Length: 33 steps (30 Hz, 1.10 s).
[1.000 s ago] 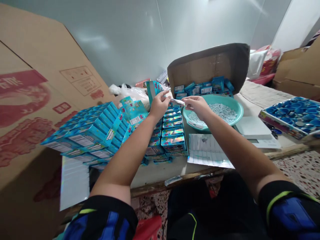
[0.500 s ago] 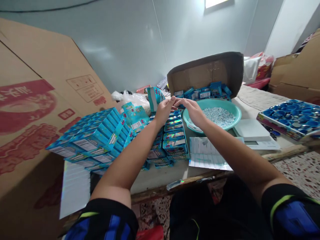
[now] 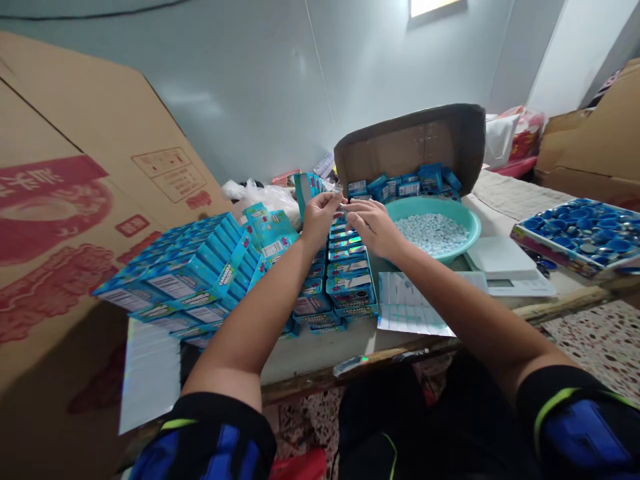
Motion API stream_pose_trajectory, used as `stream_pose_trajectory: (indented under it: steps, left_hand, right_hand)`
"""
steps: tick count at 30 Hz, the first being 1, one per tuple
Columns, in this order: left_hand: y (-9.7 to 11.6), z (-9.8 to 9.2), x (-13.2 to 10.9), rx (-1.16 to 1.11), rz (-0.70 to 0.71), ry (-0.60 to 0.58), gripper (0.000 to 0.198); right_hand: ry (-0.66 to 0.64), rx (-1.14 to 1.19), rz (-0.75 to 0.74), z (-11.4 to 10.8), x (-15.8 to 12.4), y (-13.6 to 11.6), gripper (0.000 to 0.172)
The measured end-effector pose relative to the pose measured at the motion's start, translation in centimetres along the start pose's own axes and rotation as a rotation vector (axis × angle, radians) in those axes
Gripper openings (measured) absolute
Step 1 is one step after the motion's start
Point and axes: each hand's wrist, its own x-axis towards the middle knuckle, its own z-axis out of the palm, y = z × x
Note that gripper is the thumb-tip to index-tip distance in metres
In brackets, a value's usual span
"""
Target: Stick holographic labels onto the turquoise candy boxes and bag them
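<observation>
My left hand (image 3: pixel 320 220) and my right hand (image 3: pixel 371 228) meet above the rows of teal candy boxes (image 3: pixel 347 280), fingertips nearly touching. Between them, a thin foil sachet (image 3: pixel 341 208) is pinched and mostly hidden by my fingers. An open teal box (image 3: pixel 306 190) stands just behind my left hand. Close to my right hand lies a teal basin (image 3: pixel 434 230) full of pale round candies. Below my right forearm is a printed foil sheet (image 3: pixel 410 303).
A cardboard carton (image 3: pixel 405 150) holding teal boxes stands behind the basin. A digital kitchen scale (image 3: pixel 505 263) sits to the right, beside a tray of blue caps (image 3: pixel 580 237). A large stack of teal boxes (image 3: pixel 180 267) and a big printed cardboard sheet (image 3: pixel 60 227) fill the left.
My hands have drawn closer together, and the sachet, plainly visible a second ago, is now mostly hidden. My right hand has shifted left, away from the basin. The view has tilted slightly.
</observation>
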Motion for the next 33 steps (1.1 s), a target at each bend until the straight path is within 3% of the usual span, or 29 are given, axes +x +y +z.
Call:
stream_pose_trajectory:
  steps: [4, 7, 9, 12, 17, 20, 23, 27, 33]
  left_hand:
    - [-0.5, 0.2, 0.0, 0.09, 0.143, 0.018, 0.034]
    - [-0.9, 0.6, -0.1, 0.103, 0.14, -0.093, 0.038]
    - [-0.9, 0.9, -0.2, 0.084, 0.125, -0.163, 0.039]
    - [-0.5, 1.1, -0.5, 0.076, 0.099, -0.184, 0.038]
    - [0.4, 1.0, -0.7, 0.139, 0.062, -0.097, 0.03]
    - [0.6, 1.0, -0.8, 0.205, 0.101, -0.145, 0.025]
    - [0.5, 1.0, -0.9, 0.236, 0.127, -0.206, 0.023]
    - [0.4, 0.9, -0.9, 0.247, 0.151, -0.233, 0.023]
    - [0.2, 0.7, -0.6, 0.184, 0.024, -0.269, 0.019]
  right_hand:
    - [0.197, 0.116, 0.197, 0.5, 0.2, 0.7, 0.049]
    - [0.355, 0.205, 0.314, 0.5, 0.9, 1.3, 0.034]
    - [0.39, 0.253, 0.322, 0.3, 1.3, 1.4, 0.023]
    - [0.38, 0.284, 0.295, 0.0, 1.7, 1.3, 0.021]
    - [0.335, 0.392, 0.336, 0.1, 1.9, 1.4, 0.025]
    - [0.253, 0.428, 0.346, 0.1, 2.2, 1.5, 0.029]
    - [0.192, 0.369, 0.327, -0.4, 2.7, 1.4, 0.022]
    - [0.22, 0.267, 0.339, -1.1, 3.2, 1.2, 0.012]
    - [0.231, 0.146, 0.304, -1.6, 2.9, 1.1, 0.015]
